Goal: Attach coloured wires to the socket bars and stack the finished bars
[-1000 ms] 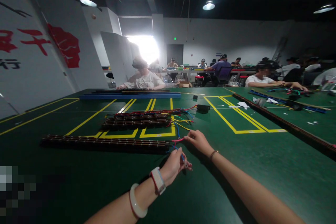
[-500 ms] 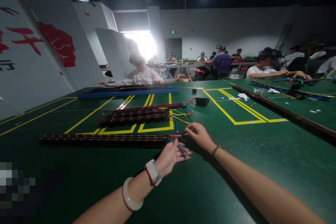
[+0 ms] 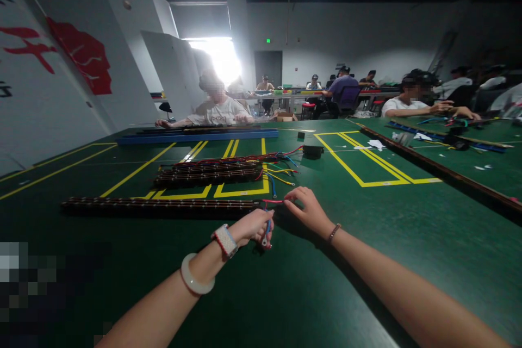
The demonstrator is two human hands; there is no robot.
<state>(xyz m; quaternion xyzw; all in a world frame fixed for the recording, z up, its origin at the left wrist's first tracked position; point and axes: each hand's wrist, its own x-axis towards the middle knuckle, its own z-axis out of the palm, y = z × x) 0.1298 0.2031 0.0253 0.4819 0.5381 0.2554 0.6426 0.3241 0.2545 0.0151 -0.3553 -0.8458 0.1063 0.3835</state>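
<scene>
A long dark bar with rows of shiny dots (image 3: pixel 163 206) lies across the green table in front of me. Wires come out of its right end. My left hand (image 3: pixel 255 225) is closed around the blue wire (image 3: pixel 267 231), whose ring terminal hangs below the fingers. My right hand (image 3: pixel 308 209) pinches the end of the red wire (image 3: pixel 274 202), which stretches level from the bar. Just behind, a stack of similar dark bars (image 3: pixel 207 173) has red, yellow and blue wires (image 3: pixel 281 173) fanning out to the right.
Beyond the stack are a black block (image 3: pixel 313 151) and a blue channel (image 3: pixel 196 137). A long brown bar (image 3: pixel 440 168) runs diagonally at right, near paper scraps (image 3: pixel 376 144). Yellow tape (image 3: pixel 362 182) marks the table (image 3: pixel 367 239). Co-workers (image 3: pixel 218 100) sit along the far side.
My left hand has moved slightly left, and its spread fingers have curled in around the blue wire. My right hand stays at the red wire's end. The view has tilted a little.
</scene>
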